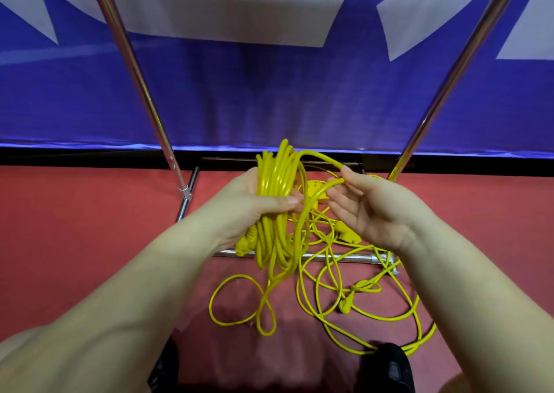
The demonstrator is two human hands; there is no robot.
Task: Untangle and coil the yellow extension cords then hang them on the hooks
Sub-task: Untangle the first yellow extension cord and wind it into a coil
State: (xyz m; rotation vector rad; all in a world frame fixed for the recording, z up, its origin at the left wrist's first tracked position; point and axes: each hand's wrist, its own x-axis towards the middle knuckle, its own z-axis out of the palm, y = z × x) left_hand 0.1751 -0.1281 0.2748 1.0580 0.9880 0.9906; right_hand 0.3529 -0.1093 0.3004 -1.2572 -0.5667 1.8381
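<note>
Your left hand [254, 201] is wrapped around the coil [277, 195] of yellow cord you are building, thumb pressed across the front of the bundle so the gathered loops cannot slip or spring apart. That coil sits near the centre of view, its lower loops hanging free toward 6 o'clock. From its top one strand arcs over toward 3 o'clock, where your right hand [371, 207] pinches it between thumb and forefinger, the other fingers spread loose; held that way, it can feed the next turn onto the bundle. The rest of the cord [353, 290] lies slack in loose loops on the red floor [75, 228] from 4 to 6 o'clock, with a yellow plug [344, 305] among them, so there is slack left to draw up. The chrome rack bar [338, 256] crosses under the tangle. No hooks are in view.
</note>
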